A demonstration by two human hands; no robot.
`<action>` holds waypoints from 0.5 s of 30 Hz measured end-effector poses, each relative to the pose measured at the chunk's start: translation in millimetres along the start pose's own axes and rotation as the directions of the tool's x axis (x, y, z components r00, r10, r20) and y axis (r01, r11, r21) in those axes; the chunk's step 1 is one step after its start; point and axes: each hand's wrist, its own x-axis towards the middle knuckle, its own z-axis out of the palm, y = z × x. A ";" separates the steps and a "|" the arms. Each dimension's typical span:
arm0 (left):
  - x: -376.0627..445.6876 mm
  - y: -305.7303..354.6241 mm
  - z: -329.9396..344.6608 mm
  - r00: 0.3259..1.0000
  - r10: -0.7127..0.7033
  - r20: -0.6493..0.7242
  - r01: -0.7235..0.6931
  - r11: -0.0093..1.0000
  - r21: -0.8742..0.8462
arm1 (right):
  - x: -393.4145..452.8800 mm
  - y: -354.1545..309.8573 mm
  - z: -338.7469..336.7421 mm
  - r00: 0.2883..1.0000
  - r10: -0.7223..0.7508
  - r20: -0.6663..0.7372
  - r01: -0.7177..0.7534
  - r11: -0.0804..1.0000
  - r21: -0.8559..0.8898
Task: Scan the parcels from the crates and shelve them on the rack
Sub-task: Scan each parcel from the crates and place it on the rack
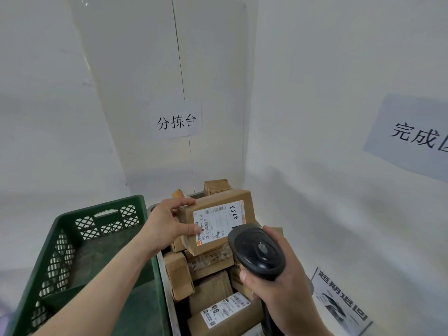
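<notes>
Two hands work above the grey crate point(162, 270) of parcels: the left hand point(167, 224) grips a labelled box point(219, 219) raised over the crate, and the right hand point(278, 284) grips a black scanner point(254, 251) just beside the box's label. Left of the crate stands a green crate point(80, 251).

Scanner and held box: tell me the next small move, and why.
Probably tilt the scanner toward the barcode on the label. The left hand holds the box label-up, and the right hand has the scanner just beside it.
</notes>
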 end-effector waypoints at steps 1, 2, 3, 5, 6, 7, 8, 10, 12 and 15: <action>-0.6 0.6 0.3 1.000 -0.003 0.001 0.003 1.000 -0.003 | -0.9 0.8 -0.4 1.000 -0.002 0.001 0.002 1.000 -0.001; -1.7 1.5 0.5 1.000 -0.003 -0.002 0.003 1.000 -0.003 | -1.8 1.3 -1.2 1.000 -0.004 0.001 0.004 1.000 -0.005; -2.8 2.3 0.9 1.000 -0.005 -0.007 0.005 1.000 -0.002 | -2.7 1.4 -2.1 1.000 -0.006 -0.001 0.006 1.000 -0.010; -6.1 3.8 1.7 1.000 -0.004 -0.017 0.004 1.000 -0.004 | -4.3 -0.4 -4.5 1.000 0.001 -0.006 -0.001 1.000 -0.012; -8.1 4.0 2.2 1.000 -0.005 -0.020 0.005 1.000 -0.010 | -5.3 -1.7 -6.1 1.000 0.008 -0.002 -0.008 1.000 -0.004; -10.5 4.8 2.8 1.000 -0.009 -0.023 0.008 1.000 -0.025 | -6.2 -1.9 -7.6 1.000 0.013 0.003 -0.013 1.000 0.002; -12.8 5.2 3.6 1.000 -0.016 -0.027 0.015 0.999 -0.039 | -7.4 -0.8 -8.8 1.000 0.011 0.006 -0.011 1.000 0.008; -17.6 6.5 5.4 0.999 -0.026 -0.040 0.024 0.999 -0.044 | -10.3 2.6 -10.6 1.000 0.018 0.007 -0.018 0.999 0.036; -22.3 8.1 7.6 0.998 -0.030 -0.053 0.027 0.998 -0.053 | -13.0 3.1 -11.2 0.999 0.035 0.010 -0.036 0.997 0.073; -29.1 10.8 11.9 0.994 -0.051 -0.096 0.036 0.987 -0.155 | -17.7 2.5 -12.1 0.999 0.034 0.012 -0.035 0.993 0.111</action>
